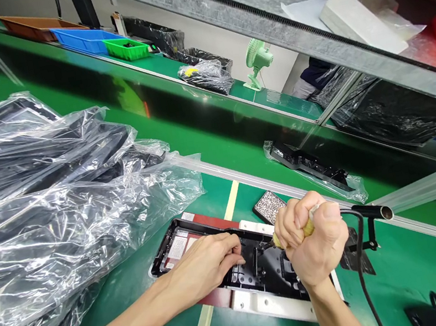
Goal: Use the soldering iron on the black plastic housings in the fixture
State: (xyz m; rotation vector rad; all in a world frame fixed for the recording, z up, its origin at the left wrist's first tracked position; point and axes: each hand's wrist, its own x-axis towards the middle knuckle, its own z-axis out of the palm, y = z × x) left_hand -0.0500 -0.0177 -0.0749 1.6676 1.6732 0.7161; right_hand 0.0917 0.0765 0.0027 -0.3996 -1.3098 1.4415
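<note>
My right hand (315, 236) is wrapped around the yellow handle of a soldering iron (277, 239), its tip angled down and left into a long black plastic housing (276, 265). A black cable (360, 250) trails from behind that hand. Over the middle of the housing, my left hand (217, 256) has its fingers bent together in a pinch; whatever is between them is hidden. The housing lies in a fixture with white blocks (253, 303) on a reddish-brown board (216, 298). Printed labels (178, 247) show through the opening at the housing's left end.
Plastic-wrapped black parts (62, 213) are heaped at left. Behind the fixture sit a small speckled tray (270, 207) and a bagged black part (311, 166). A black tube holder (372, 213) stands at right. Bins (84, 39) and a green fan (258, 60) line the back.
</note>
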